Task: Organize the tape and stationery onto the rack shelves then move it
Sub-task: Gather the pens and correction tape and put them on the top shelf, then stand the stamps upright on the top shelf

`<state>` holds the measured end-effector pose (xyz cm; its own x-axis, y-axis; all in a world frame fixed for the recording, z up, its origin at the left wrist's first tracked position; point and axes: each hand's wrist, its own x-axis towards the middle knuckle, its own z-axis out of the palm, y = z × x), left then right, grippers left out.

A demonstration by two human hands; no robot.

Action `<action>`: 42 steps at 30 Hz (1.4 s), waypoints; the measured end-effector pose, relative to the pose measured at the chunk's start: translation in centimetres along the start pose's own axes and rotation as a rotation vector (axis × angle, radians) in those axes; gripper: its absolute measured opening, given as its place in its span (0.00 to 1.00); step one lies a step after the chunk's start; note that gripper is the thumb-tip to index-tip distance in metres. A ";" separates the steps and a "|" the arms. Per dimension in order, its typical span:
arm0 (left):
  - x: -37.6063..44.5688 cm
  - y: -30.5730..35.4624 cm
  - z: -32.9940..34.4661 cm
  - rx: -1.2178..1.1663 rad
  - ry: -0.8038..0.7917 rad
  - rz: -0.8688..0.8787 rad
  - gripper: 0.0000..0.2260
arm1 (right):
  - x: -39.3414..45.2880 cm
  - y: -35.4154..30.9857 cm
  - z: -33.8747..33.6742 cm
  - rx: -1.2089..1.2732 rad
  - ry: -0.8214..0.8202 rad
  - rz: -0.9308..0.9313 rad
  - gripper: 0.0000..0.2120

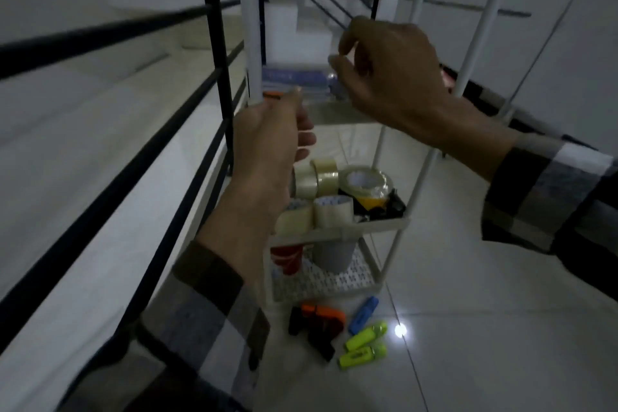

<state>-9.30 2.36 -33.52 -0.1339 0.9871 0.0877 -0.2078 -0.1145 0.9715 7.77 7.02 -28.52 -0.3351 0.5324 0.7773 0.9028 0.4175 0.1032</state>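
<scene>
A white rack [394,221] stands on the tiled floor beside a black railing. On its top shelf lies a clear pack with blue contents [294,77], blurred. My right hand [394,77] pinches the pack's right end with curled fingers. My left hand [267,147] curls around the top shelf's front-left rim, its thumb by the pack and a small orange item [272,95]. Several clear tape rolls [321,177] and a yellow roll [368,202] fill the middle shelf. A red roll [287,259] and a grey roll [334,254] stand on the bottom shelf.
On the floor before the rack lie an orange-and-black tape dispenser [317,324], a blue marker [363,314] and two yellow-green highlighters [364,344]. The black railing [214,44] and white steps run close along the left. A white wall [551,44] stands to the right.
</scene>
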 end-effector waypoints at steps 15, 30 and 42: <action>-0.7 -17.8 -3.9 0.969 -0.716 0.335 0.06 | -25.3 -1.1 9.7 0.546 -0.684 -0.295 0.05; -0.7 -30.2 -6.1 1.492 -1.001 -0.179 0.10 | -37.3 -2.5 19.7 0.430 -1.234 0.020 0.25; -1.0 -36.4 -5.8 1.521 -0.921 -0.060 0.06 | -39.4 -2.3 22.7 0.406 -1.024 -0.087 0.16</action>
<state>-7.19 4.93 -70.22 0.4843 0.7845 -0.3873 0.8738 -0.4121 0.2581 12.73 1.78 -73.42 -0.6272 0.7690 -0.1233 0.7725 0.5941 -0.2245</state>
